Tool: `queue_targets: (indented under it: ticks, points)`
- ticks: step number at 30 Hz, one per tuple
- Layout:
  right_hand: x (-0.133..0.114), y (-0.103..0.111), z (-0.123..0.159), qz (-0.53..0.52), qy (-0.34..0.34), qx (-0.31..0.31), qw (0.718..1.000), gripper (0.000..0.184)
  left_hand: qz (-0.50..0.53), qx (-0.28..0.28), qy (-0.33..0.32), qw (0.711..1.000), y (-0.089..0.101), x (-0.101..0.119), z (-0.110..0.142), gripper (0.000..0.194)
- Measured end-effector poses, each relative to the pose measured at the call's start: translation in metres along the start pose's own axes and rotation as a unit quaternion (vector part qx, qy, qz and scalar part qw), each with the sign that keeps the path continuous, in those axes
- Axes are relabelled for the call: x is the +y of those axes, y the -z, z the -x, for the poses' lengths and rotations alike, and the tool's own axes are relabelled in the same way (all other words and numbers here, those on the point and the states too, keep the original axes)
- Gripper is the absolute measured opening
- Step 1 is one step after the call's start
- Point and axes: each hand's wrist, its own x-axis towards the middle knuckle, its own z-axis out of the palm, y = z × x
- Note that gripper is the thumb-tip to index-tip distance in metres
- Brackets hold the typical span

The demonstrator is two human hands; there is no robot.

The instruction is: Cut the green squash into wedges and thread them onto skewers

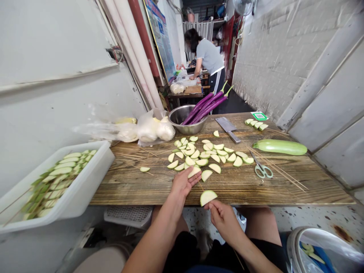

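Note:
My left hand (182, 184) reaches onto the wooden table (148, 185), its fingertips closing on a pale green squash slice (194, 171) at the near edge of a heap of slices (209, 153). My right hand (223, 216) sits at the table's front edge, pinched on a thin bamboo skewer with a half-round squash slice (208, 197) threaded on it.
A white tray (85, 189) of skewered slices stands at left. On the table lie loose skewers (277, 168), scissors (263, 170), a whole squash (280, 147), a cleaver (227, 128), a steel bowl (178, 115) with purple eggplants (206, 106) and plastic bags (148, 129). Another person (209, 60) works behind. A bin (324, 246) stands at lower right.

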Motion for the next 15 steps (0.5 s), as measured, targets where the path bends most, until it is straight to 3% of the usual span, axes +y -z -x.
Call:
queue_targets:
  ticks: [15]
  points:
    - [0.0002, -0.0028, -0.0011, -0.026, 0.001, 0.004, 1.000, 0.034, -0.001, -0.004, -0.004, 1.000, -0.0042, 0.0012, 0.0031, 0.010]
